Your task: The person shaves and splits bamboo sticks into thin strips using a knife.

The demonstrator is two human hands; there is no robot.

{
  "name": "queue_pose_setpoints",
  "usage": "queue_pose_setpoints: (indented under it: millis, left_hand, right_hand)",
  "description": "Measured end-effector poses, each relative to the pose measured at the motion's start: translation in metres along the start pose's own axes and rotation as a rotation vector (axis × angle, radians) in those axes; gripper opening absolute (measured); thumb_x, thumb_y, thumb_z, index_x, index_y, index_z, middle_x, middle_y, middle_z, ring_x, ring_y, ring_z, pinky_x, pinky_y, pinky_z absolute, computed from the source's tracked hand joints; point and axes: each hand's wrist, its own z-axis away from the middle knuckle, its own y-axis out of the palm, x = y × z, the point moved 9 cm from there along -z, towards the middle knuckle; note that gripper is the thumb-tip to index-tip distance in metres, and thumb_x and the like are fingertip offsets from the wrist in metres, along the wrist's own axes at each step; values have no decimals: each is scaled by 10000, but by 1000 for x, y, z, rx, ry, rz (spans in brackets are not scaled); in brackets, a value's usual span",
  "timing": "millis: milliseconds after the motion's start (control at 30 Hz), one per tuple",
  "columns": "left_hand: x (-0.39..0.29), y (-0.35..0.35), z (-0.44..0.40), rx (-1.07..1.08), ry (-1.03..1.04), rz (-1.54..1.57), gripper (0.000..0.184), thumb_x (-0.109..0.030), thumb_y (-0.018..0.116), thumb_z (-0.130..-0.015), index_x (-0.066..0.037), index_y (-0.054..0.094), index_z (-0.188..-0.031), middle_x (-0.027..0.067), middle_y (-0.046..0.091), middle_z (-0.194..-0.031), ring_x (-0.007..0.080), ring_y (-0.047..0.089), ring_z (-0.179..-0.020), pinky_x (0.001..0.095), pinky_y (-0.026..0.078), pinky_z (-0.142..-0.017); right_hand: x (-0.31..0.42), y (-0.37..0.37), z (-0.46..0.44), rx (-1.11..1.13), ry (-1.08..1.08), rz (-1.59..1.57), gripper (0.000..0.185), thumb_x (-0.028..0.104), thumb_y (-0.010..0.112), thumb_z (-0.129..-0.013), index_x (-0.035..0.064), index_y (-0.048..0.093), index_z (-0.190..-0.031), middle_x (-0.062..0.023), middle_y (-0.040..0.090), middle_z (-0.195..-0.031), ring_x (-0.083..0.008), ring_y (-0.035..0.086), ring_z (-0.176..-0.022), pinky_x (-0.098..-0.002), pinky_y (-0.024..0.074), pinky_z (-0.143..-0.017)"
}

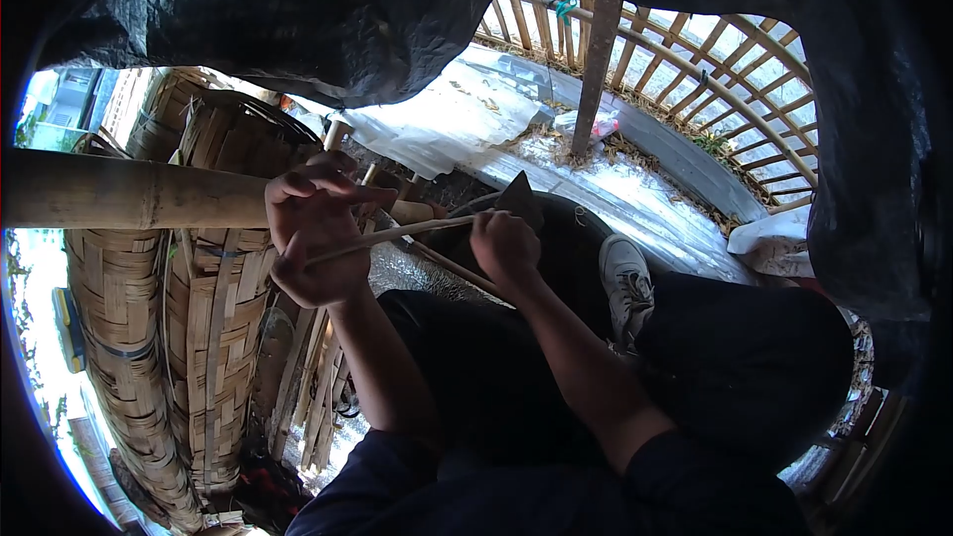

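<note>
A thin pale strip (422, 227) runs between my two hands. My left hand (320, 233) has its fingers curled around the strip's left part, beside a thick bamboo pole (139, 189). Closed near the strip's right end is my right hand (506, 250). A dark pointed blade (520, 201) sticks up just behind the right hand; whether that hand grips it cannot be made out. Below the strip a thin rod (452, 266) slants down to the right.
Woven bamboo baskets (213, 337) stand at the left. A dark upright post (602, 50) rises before a slatted bamboo fence (715, 79). Black sheeting (288, 20) hangs overhead. A white shoe (626, 288) is right of my right hand. Metal sheets (615, 199) lie on the ground.
</note>
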Motion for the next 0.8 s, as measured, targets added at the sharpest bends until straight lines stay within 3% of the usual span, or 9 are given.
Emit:
queue_pose_setpoints:
  millis: [67, 133, 267, 533, 600, 633, 700, 800]
  left_hand:
    - [-1, 3, -2, -58, 13, 67, 457, -376, 380, -839, 4, 471, -1075, 225, 539, -952, 327, 508, -972, 450, 603, -589]
    - [0, -3, 2, -114, 27, 129, 460, -371, 358, -843, 31, 470, -1038, 258, 538, -948, 361, 511, -973, 451, 608, -558]
    - [5, -9, 3, 88, -43, 144, 416, -361, 362, -847, 26, 498, -917, 212, 514, -892, 329, 502, -919, 380, 584, -463]
    - [4, -1, 5, 102, -14, 137, 342, -304, 357, -854, 3, 493, -793, 161, 470, -803, 291, 491, -859, 325, 539, -389]
    - [1, 5, 5, 84, 16, 79, 339, -290, 350, -865, 1, 486, -755, 158, 470, -748, 288, 513, -788, 307, 502, -352]
    - [3, 5, 5, 15, 2, 82, 342, -279, 346, -872, -4, 477, -716, 147, 468, -686, 269, 518, -622, 290, 460, -327]
    - [2, 0, 5, -17, 12, 68, 341, -275, 345, -872, -7, 472, -704, 140, 467, -665, 248, 500, -556, 282, 443, -323]
    - [3, -15, 7, -76, 38, 92, 352, -265, 335, -875, 1, 460, -680, 145, 474, -621, 213, 467, -438, 276, 417, -300]
  right_hand:
    - [66, -35, 41, -20, -220, -126, 459, 361, 407, -930, 28, 682, -772, -221, 666, -728, -373, 680, -743, -475, 551, -738]
    - [81, -42, 50, -35, -243, -139, 450, 345, 409, -930, 34, 676, -745, -214, 662, -703, -373, 678, -713, -476, 555, -706]
    - [72, -37, 46, -211, -287, -256, 456, 305, 414, -929, 39, 643, -637, -199, 640, -621, -366, 667, -619, -460, 562, -597]
    - [98, -57, 74, -167, -297, -145, 467, 290, 412, -931, 39, 625, -599, -194, 620, -572, -352, 663, -578, -441, 560, -555]
    - [93, -55, 77, -187, -314, -139, 461, 288, 416, -931, 44, 624, -600, -188, 619, -567, -348, 661, -566, -436, 559, -548]
    - [85, -56, 69, -295, -331, -104, 451, 280, 424, -929, 50, 621, -594, -183, 617, -560, -346, 658, -555, -434, 556, -538]
    - [80, -62, 61, -532, -380, -87, 431, 262, 444, -924, 69, 594, -568, -164, 610, -542, -338, 649, -528, -432, 550, -510]
    - [89, -60, 68, -349, -309, -57, 432, 265, 454, -923, 65, 585, -563, -167, 620, -564, -332, 655, -544, -428, 546, -495]
